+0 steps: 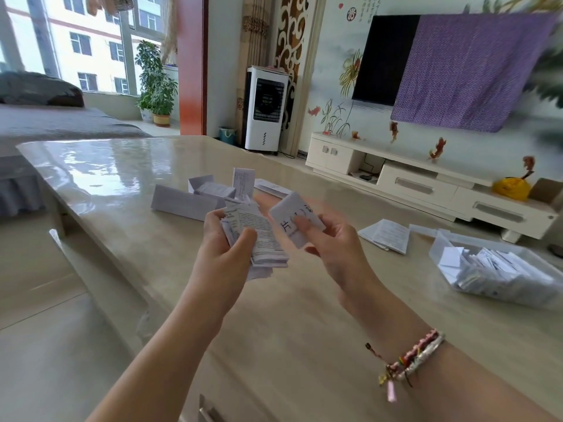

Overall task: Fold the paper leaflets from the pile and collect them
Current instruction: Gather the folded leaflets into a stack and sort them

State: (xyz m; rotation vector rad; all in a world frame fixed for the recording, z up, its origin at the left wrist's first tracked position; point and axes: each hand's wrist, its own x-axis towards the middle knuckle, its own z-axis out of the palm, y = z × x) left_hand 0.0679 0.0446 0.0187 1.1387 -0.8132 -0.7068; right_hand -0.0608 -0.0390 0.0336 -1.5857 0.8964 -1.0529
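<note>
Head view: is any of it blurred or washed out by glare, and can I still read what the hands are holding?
Head view: window glare streaks the glossy table; the right edge smears with blur and wide-angle bending; the left hand grips a sharp stack of folded leaflets, but the single leaflet in the right hand is motion-blurred, print unreadable.

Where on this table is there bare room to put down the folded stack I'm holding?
Bare tabletop lies left of the open boxes, and another wide patch lies near you, below the hands. It is crowded on the right, around the flat leaflets and the clear tub, and just behind the stack in your left hand.
</note>
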